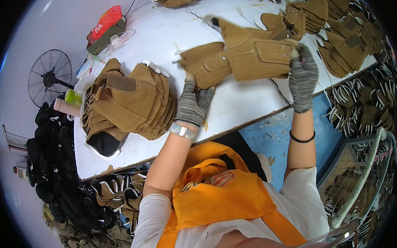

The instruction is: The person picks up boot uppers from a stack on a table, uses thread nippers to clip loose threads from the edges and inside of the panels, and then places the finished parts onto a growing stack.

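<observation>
Over the white table [245,94], my two gloved hands hold brown suede shoe uppers stretched out side by side. My left hand [192,102] pinches the lower edge of the left upper [205,64], thumb and fingers closed on it. At the far end of the larger right upper [259,56], my right hand [303,78] grips its edge; the fingertips are partly hidden. The two uppers meet or overlap in the middle; whether they are joined I cannot tell. Left of my left hand stands a thick stack of similar uppers [134,102] with white edging and black lining.
More piles of brown uppers [348,44] lie at the table's right end. A box with a red plastic bag [107,24] sits at the back left, near a fan [50,79] and a green-lidded bottle [73,97]. A wire cart [362,175] stands at lower right.
</observation>
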Tool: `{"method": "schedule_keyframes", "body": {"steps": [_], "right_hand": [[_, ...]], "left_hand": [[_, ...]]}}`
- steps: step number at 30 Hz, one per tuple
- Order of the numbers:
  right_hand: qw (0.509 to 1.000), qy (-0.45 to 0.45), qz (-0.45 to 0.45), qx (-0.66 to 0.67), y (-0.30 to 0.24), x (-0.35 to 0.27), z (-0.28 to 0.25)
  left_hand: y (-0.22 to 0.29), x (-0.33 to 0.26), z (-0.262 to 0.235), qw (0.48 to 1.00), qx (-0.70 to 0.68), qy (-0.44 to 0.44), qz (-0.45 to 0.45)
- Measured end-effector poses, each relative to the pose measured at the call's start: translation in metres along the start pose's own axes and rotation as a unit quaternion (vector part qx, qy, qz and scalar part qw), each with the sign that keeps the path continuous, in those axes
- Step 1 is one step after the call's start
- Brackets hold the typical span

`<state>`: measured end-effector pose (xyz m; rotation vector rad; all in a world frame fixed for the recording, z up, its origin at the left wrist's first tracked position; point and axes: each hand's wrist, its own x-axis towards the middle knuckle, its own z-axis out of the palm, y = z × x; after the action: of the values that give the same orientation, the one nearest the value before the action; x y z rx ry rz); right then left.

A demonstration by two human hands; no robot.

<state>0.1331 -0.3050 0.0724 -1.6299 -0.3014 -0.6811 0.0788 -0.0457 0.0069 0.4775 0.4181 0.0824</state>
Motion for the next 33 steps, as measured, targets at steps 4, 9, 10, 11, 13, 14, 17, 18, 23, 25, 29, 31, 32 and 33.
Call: {"method": "schedule_keyframes", "body": {"steps": [4,9,10,11,13,14,17,18,23,25,29,31,32,33], "right_hand": [[0.997,0.01,-0.082,-0.005,-0.029,-0.01,0.0],[0.994,0.082,-0.068,-0.012,-0.05,-0.03,0.004],[0.995,0.071,-0.054,-0.037,-0.053,-0.037,0.005],[0.996,0.058,-0.039,-0.06,-0.056,-0.043,0.007],[0.995,0.047,-0.063,-0.064,-0.043,-0.051,0.011],[0.997,0.011,-0.068,-0.047,-0.047,-0.055,0.015],[0.989,-0.104,-0.089,-0.052,-0.071,-0.055,0.023],[0.99,-0.115,-0.063,-0.059,-0.079,-0.055,0.024],[0.981,-0.151,0.071,0.098,-0.094,-0.046,0.029],[0.974,-0.192,0.116,0.039,-0.09,-0.042,0.018],[0.972,-0.186,0.141,0.039,-0.08,-0.044,0.021],[0.969,-0.169,0.178,0.012,-0.077,-0.046,0.023],[0.976,-0.173,0.132,0.022,-0.079,-0.047,0.025],[0.98,-0.178,0.085,0.031,-0.084,-0.048,0.03]], "left_hand": [[0.007,0.029,-0.002,0.996,0.067,0.04,0.032],[0.002,-0.022,0.033,0.972,0.191,0.011,0.136],[-0.001,-0.038,0.038,0.963,0.196,-0.011,0.183],[0.0,-0.04,0.032,0.943,0.258,-0.07,0.2],[0.009,-0.039,0.014,0.88,0.374,-0.186,0.227],[0.008,-0.065,0.034,0.918,0.278,-0.215,0.181],[0.015,-0.09,0.052,0.953,0.18,-0.226,0.094],[0.02,-0.089,0.05,0.955,0.184,-0.219,0.075],[0.022,-0.09,0.033,0.973,0.056,-0.226,0.01],[0.024,-0.087,0.024,0.974,-0.023,-0.226,-0.016],[0.024,-0.086,0.017,0.98,-0.01,-0.2,-0.018],[0.022,-0.088,0.017,0.98,-0.018,-0.197,-0.024],[0.021,-0.09,0.017,0.98,-0.009,-0.199,-0.02],[0.02,-0.091,0.018,0.98,0.001,-0.2,-0.017]]}}
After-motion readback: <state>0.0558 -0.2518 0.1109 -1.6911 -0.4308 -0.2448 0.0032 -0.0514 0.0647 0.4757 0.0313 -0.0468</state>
